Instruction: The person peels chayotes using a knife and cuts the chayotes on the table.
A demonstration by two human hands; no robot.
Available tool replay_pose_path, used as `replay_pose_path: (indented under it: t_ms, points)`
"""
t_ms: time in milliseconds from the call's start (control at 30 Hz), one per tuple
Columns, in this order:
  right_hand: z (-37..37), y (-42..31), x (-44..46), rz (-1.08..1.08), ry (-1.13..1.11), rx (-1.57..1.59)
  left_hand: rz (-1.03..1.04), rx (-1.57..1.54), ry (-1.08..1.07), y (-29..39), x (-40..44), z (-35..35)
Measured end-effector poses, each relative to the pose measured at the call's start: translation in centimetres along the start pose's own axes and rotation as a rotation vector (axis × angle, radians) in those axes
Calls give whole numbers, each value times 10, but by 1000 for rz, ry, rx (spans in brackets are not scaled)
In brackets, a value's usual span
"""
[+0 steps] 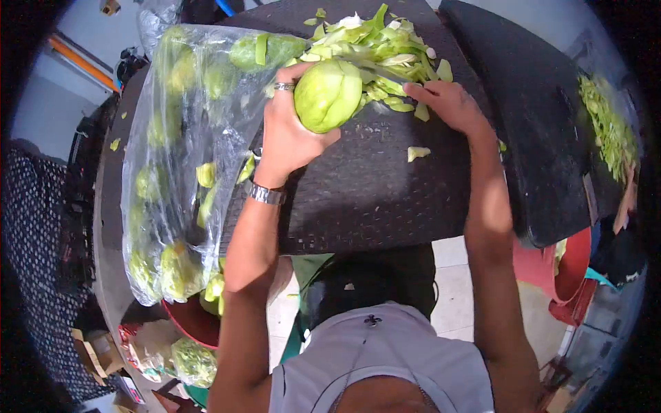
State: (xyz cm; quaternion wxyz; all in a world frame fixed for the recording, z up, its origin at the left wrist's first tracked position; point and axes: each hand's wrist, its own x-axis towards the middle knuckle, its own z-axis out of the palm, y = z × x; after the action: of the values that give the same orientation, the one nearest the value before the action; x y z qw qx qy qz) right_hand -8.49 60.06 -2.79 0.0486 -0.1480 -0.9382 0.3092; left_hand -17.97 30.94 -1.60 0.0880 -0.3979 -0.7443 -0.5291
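Observation:
A pale green, mostly peeled chayote (327,96) sits in my left hand (288,127), whose fingers and thumb wrap round its left side and underside. To its right, my right hand (451,103) is closed on a knife (383,73); the blade points left toward the fruit, and its handle is hidden in my fingers. Green peelings (375,41) lie heaped just beyond both hands, and one small piece of peel (417,153) lies apart, nearer me. Left of my left wrist, a clear plastic bag (227,131) spreads over several green fruits.
Under my hands is a dark textured table (365,199). A second black table (530,131) stands at the right, bearing shredded green pieces (609,127). Red tubs stand below, one at the right (575,268) and one at the left (189,323) under the bag's edge.

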Motion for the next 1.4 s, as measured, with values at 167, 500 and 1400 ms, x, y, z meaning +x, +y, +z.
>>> replay_pose_path:
  t_ms: [167,500,1400]
  points:
    - [5,-14,-2,66,104,31,-87,-164,24,-23,2,13]
    - [10,-29,-8,141,200,-15,-320,-2016,-275,-27,11,-1]
    - [57,-100,-49,-703,238,-63,-808,-1643,-5,-18,0,19]
